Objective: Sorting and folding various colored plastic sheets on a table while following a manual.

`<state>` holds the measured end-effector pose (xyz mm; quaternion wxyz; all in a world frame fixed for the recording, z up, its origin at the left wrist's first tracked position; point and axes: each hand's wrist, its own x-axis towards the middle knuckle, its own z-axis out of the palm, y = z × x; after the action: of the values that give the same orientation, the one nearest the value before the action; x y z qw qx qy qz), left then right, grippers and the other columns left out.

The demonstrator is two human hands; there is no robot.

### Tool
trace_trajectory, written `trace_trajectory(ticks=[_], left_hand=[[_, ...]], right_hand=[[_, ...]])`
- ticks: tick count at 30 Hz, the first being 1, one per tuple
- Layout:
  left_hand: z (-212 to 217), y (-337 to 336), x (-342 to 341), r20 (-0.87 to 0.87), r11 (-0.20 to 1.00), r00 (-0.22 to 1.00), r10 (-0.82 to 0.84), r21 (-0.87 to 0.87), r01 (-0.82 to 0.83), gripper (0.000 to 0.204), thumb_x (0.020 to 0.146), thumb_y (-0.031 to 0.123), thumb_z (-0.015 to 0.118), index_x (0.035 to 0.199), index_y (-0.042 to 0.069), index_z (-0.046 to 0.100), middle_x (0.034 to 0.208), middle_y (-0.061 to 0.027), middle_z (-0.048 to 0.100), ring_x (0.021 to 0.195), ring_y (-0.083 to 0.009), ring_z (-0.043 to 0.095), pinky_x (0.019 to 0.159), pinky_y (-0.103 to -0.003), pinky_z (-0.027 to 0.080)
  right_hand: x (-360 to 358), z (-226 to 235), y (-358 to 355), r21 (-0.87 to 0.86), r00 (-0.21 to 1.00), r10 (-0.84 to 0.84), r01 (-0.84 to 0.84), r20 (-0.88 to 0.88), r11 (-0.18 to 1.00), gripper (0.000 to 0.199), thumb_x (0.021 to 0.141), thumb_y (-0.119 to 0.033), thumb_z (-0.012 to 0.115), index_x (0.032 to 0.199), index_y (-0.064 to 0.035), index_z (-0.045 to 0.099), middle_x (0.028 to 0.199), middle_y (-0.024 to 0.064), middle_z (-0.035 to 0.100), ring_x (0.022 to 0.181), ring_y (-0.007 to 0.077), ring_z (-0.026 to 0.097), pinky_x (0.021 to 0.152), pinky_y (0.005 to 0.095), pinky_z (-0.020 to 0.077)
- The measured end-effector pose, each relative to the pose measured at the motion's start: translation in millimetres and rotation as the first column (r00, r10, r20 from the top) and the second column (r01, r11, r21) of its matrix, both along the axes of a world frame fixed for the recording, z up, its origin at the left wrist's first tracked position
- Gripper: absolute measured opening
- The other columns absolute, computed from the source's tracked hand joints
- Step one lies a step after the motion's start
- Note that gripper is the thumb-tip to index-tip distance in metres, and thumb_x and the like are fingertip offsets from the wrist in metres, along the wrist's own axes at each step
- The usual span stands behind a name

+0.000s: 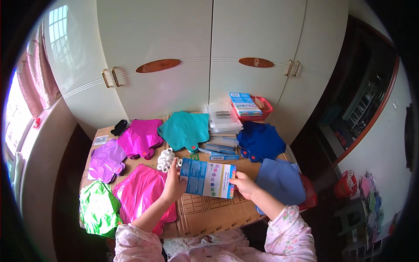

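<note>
A flat printed card packet [209, 178], blue and white with small coloured flower pictures, is held between my hands above the cardboard-covered table. My left hand [173, 187] grips its left edge, thumb pointing up and fingers partly hidden behind it. My right hand [245, 185] pinches the right edge between thumb and fingers. Just beyond my left hand sits a cluster of small white rolls [166, 160]. A pile of shiny pink foil-like sheets [142, 192] lies beside my left forearm. Pale blue sheets [281, 181] lie beside my right forearm.
More limp, shiny piles surround the cardboard [205, 215]: green [99, 207], purple [106, 160], magenta [140, 136], teal [184, 130] and dark blue [262, 140]. Clear plastic sleeves [223, 118], narrow blue-and-white strips [221, 146] and a red basket [266, 114] with similar packets [245, 105] stand near the white wardrobe [161, 35].
</note>
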<state>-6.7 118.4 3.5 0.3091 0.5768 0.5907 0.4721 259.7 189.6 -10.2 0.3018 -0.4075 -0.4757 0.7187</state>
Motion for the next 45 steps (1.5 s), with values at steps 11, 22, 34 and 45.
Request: trace_trajectory(ticks=[11,22,34,45], left_hand=[[-20.1,-63.1,21.6,0.418,0.991,0.908,0.025,-0.131,0.033,0.023,0.076,-0.011,0.043,0.093,0.004,0.049,0.081,-0.0003,0.049,0.073,-0.0078,0.047,0.066,-0.021,0.04],[-12.4,-87.7,43.0,-0.031,0.931,0.968,0.247,0.285,-0.229,0.068,0.084,0.006,0.06,0.135,-0.004,0.017,0.113,-0.0134,0.041,0.103,-0.0218,0.045,0.092,-0.032,0.036],[14.4,-113.2,52.6,0.248,0.993,0.962,-0.114,0.023,0.112,0.07,0.08,0.028,0.071,0.13,-0.003,0.034,0.098,-0.0133,0.06,0.09,-0.0163,0.058,0.081,-0.03,0.046],[20.0,-120.1,54.3,0.237,0.981,0.954,-0.181,-0.024,0.192,0.03,0.089,0.013,0.057,0.117,0.004,0.058,0.098,-0.0152,0.065,0.065,-0.0108,0.055,0.066,-0.026,0.048]], right_hand=[[-3.3,-11.7,-63.8,0.339,0.999,0.035,-0.024,-0.026,0.94,0.013,0.088,-0.007,0.058,0.101,-0.0041,0.059,0.087,-0.0033,0.058,0.079,0.005,0.051,0.069,0.0202,0.0407],[-5.6,9.0,-98.6,0.443,0.987,0.125,-0.066,-0.105,0.894,0.019,0.091,-0.012,0.056,0.106,-0.0015,0.061,0.097,0.0012,0.065,0.089,0.0098,0.058,0.079,0.0256,0.045],[-1.1,-4.2,-105.6,0.331,0.96,0.089,0.005,-0.266,0.944,0.025,0.087,-0.007,0.059,0.112,-0.0019,0.055,0.102,0.0036,0.063,0.095,0.014,0.058,0.083,0.0289,0.0458],[-13.6,18.6,-101.7,0.666,0.95,-0.313,0.234,-0.001,0.708,0.049,0.08,-0.014,0.068,0.123,-0.003,0.047,0.119,0.0095,0.052,0.111,0.0201,0.05,0.094,0.0327,0.0388]])
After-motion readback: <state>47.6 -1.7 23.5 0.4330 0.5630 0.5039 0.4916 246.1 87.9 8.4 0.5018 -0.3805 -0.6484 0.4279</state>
